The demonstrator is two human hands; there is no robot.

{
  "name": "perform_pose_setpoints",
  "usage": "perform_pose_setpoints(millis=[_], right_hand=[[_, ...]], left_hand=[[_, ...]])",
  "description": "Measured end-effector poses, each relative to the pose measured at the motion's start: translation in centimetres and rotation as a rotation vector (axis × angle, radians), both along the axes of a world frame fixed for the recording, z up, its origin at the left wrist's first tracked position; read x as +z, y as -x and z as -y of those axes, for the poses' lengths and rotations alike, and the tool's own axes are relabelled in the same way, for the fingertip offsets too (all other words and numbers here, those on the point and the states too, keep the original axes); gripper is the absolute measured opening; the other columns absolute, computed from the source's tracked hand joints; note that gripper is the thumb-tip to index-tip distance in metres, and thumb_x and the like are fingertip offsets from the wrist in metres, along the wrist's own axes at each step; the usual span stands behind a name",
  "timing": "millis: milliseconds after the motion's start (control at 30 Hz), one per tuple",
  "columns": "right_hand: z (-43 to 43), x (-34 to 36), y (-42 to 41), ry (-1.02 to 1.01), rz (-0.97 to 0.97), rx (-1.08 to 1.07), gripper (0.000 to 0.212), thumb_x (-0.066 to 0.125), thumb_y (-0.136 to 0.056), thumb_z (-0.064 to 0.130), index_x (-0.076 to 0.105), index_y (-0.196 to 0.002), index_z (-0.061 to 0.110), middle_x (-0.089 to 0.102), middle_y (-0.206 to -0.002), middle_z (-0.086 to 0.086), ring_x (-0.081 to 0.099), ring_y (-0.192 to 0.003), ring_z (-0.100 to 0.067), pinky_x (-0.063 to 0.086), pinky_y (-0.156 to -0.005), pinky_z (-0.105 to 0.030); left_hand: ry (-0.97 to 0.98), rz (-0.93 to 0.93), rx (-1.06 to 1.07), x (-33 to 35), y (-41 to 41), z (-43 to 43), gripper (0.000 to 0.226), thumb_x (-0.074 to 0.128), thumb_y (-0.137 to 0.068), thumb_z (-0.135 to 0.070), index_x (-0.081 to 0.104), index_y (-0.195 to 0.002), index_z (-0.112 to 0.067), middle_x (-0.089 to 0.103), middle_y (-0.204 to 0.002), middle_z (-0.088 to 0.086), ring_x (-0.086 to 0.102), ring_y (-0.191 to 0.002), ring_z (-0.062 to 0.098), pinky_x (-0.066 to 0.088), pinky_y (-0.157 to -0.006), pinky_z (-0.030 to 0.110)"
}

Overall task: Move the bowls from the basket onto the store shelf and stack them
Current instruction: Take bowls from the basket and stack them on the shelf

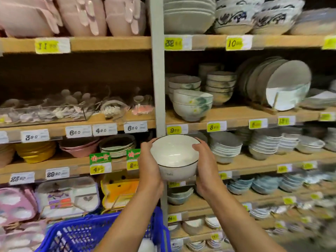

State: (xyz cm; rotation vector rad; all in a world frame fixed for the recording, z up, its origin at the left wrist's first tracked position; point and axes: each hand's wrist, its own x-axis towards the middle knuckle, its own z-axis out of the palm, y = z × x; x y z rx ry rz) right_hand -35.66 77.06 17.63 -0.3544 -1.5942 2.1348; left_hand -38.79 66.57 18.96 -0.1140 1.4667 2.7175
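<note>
White, dark-rimmed bowl [175, 157]; blue basket [91, 233]

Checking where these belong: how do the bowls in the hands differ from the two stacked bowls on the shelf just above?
The held bowls hang between the left hand and right hand; the shelf bowls rest on the wooden shelf. The held bowls look plain white on the side shown; the shelf bowls carry green and yellow painting. Both are nested pairs, white with a thin dark rim.
</note>
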Motion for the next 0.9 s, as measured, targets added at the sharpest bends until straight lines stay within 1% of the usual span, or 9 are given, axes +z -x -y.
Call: perform_pose_setpoints(millis=[100,167,233,300,367,467,567,700,900], right_hand=[[-4.9,0.8,-1.3,0.023,-0.020,-0.086,0.026,0.047,-0.082,0.024,0.066,-0.098,0.030,0.069,-0.101,0.001,0.062,-0.096,-0.020,0.051,-0.076,-0.036],[-8.4,1.4,-1.9,0.018,-0.003,-0.128,0.037,0.046,-0.073,0.029,0.066,-0.104,0.028,0.069,-0.106,-0.002,0.061,-0.102,-0.024,0.051,-0.084,-0.043],[-11.8,2.1,-2.3,0.024,-0.004,-0.154,0.034,0.044,-0.078,0.025,0.067,-0.102,0.026,0.068,-0.109,-0.006,0.061,-0.104,-0.029,0.051,-0.088,-0.048],[-15.1,2.8,-2.5,0.045,-0.018,-0.188,0.028,0.042,-0.083,0.016,0.068,-0.090,0.023,0.069,-0.102,-0.007,0.061,-0.098,-0.030,0.050,-0.079,-0.043],[-18.2,3.6,-2.4,0.059,-0.028,-0.225,0.021,0.042,-0.083,0.013,0.062,-0.079,0.016,0.064,-0.094,-0.008,0.057,-0.091,-0.029,0.043,-0.074,-0.039],[-22.1,4.4,-1.7,0.051,-0.024,-0.221,0.009,0.044,-0.082,0.014,0.048,-0.075,0.012,0.056,-0.094,-0.010,0.050,-0.088,-0.028,0.038,-0.075,-0.039],[-24.9,5.3,-0.8,0.045,-0.015,-0.208,0.007,0.046,-0.078,0.019,0.051,-0.074,0.018,0.054,-0.092,-0.011,0.050,-0.088,-0.028,0.038,-0.074,-0.040],[-27.4,6.2,1.6,0.084,-0.036,-0.195,0.017,0.044,-0.084,0.016,0.059,-0.079,0.020,0.063,-0.091,-0.007,0.057,-0.089,-0.026,0.045,-0.073,-0.036],[-29.3,7.0,6.5,0.172,0.006,-0.168,0.020,0.044,-0.084,0.020,0.064,-0.088,0.025,0.067,-0.094,-0.008,0.062,-0.092,-0.030,0.054,-0.082,-0.047]], left_hand=[[0.032,-0.006,-0.059,0.7,-0.3,-5.1,0.031,0.042,-0.092,-0.030,0.070,-0.086,-0.019,0.074,-0.087,0.007,0.068,-0.084,0.028,0.050,-0.070,0.034],[0.065,0.003,-0.098,1.1,-0.6,-8.6,0.033,0.044,-0.091,-0.032,0.073,-0.081,-0.021,0.075,-0.089,0.007,0.069,-0.087,0.030,0.051,-0.075,0.038],[0.090,-0.002,-0.121,1.6,-0.9,-12.1,0.032,0.045,-0.088,-0.033,0.075,-0.086,-0.022,0.075,-0.097,0.008,0.068,-0.096,0.032,0.052,-0.087,0.047],[0.102,-0.011,-0.138,2.4,-1.2,-15.3,0.032,0.048,-0.081,-0.037,0.071,-0.097,-0.022,0.072,-0.110,0.011,0.063,-0.106,0.034,0.047,-0.099,0.054],[0.115,-0.015,-0.154,3.2,-1.2,-18.0,0.038,0.051,-0.073,-0.043,0.067,-0.103,-0.024,0.066,-0.118,0.009,0.060,-0.111,0.033,0.045,-0.102,0.054],[0.129,-0.040,-0.196,3.9,-0.9,-21.4,0.049,0.051,-0.068,-0.045,0.065,-0.109,-0.023,0.063,-0.122,0.010,0.058,-0.114,0.031,0.044,-0.102,0.054],[0.148,-0.058,-0.218,4.3,0.0,-24.0,0.050,0.051,-0.072,-0.040,0.065,-0.114,-0.017,0.066,-0.118,0.013,0.060,-0.111,0.032,0.046,-0.099,0.051],[0.188,-0.099,-0.183,5.2,2.8,-26.8,0.034,0.048,-0.084,-0.034,0.069,-0.108,-0.024,0.072,-0.107,0.006,0.064,-0.103,0.026,0.052,-0.089,0.042],[0.205,-0.120,-0.187,5.8,8.4,-29.1,0.032,0.046,-0.084,-0.029,0.069,-0.105,-0.021,0.074,-0.101,0.006,0.067,-0.096,0.025,0.052,-0.081,0.039]])
